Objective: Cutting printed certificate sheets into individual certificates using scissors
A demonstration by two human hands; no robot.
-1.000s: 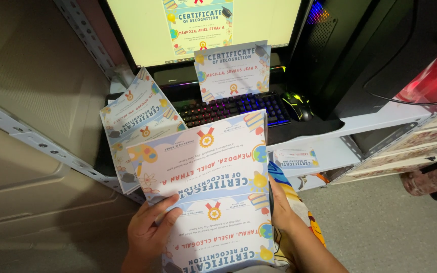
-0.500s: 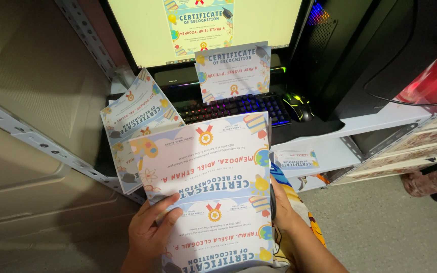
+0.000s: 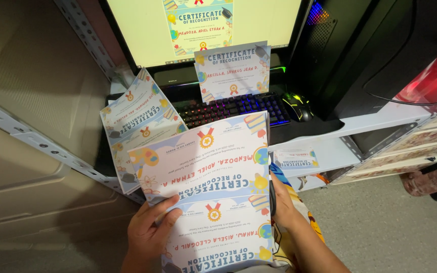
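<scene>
My left hand [image 3: 147, 230] grips the lower left edge of a stack of printed certificate sheets [image 3: 203, 167], thumb on top of the paper. My right hand [image 3: 283, 202] holds the right edge of the same stack. The top sheet is pale blue with cartoon school pictures and a medal, and it lies upside down to me. A second certificate sheet [image 3: 213, 242] shows below it, over my lap.
More certificates [image 3: 137, 121] lean at the left of a desk. One certificate [image 3: 232, 71] stands against a lit monitor [image 3: 203, 25], above a backlit keyboard [image 3: 233, 108] and a mouse [image 3: 299, 106]. A black computer tower [image 3: 370, 45] stands right. A pink bottle [image 3: 431, 181] lies on the floor.
The top certificate has shifted slightly under my hands; my hands keep the same grip on the stack.
</scene>
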